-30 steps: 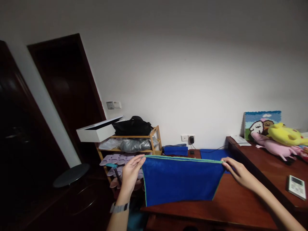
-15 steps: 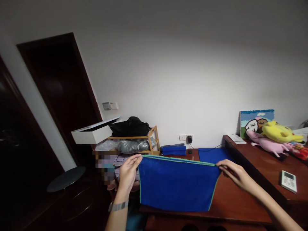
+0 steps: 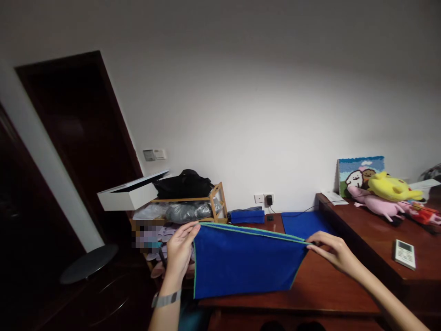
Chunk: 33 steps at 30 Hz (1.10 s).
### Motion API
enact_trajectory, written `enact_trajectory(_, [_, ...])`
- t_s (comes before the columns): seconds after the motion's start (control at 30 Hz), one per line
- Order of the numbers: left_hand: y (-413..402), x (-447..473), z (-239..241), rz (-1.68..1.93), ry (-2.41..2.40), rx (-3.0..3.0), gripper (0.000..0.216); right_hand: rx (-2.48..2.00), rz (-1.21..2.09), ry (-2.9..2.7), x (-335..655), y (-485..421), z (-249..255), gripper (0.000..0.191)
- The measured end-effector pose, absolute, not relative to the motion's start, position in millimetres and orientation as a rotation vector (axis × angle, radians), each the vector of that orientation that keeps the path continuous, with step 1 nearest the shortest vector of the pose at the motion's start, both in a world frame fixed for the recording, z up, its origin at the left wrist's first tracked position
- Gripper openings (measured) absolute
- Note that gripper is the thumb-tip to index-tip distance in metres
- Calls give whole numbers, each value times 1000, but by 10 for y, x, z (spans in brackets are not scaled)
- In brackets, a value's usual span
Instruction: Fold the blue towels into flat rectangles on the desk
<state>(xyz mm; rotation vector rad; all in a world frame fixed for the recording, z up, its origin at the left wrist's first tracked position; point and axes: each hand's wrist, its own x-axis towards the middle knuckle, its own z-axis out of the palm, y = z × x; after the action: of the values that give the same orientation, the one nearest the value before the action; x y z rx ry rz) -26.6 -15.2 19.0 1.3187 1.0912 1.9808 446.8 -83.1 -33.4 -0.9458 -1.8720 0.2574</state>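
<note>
A blue cloth [image 3: 244, 259] with a green hem hangs stretched between my hands above the dark wooden table [image 3: 320, 289]. My left hand [image 3: 179, 250] pinches its upper left corner, a watch on that wrist. My right hand [image 3: 330, 250] pinches the upper right corner. The cloth's lower edge reaches down to about the table's near edge.
Another blue cloth [image 3: 303, 224] lies flat at the table's back, a folded blue one [image 3: 246, 216] beside it. A raised desk [image 3: 372, 234] on the right holds plush toys [image 3: 389, 195] and a remote [image 3: 404, 253]. On the left stand a wooden shelf [image 3: 206, 202], a white box [image 3: 129, 195], a round stool [image 3: 87, 263].
Both hands keep the cloth stretched the whole time. The view has turned a little to the right, so the cloth and everything else sit slightly further left in the picture.
</note>
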Motion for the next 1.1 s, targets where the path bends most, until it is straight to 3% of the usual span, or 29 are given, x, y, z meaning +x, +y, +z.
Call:
enact_trajectory(0.5, [-160,-286,89,2026,1071,1270,48,-1123,540,-1668,4477,-966,-285,39])
enact_trajectory(0.87, [-59,-296,-72,1908,1098,1343,51,-1250,393,-1494,4563,-903,-485,53])
enact_trajectory(1.1, [-129,-368,-117,1801,1185,1410,51,-1279,324,-1598,4615,-1067,-389,39])
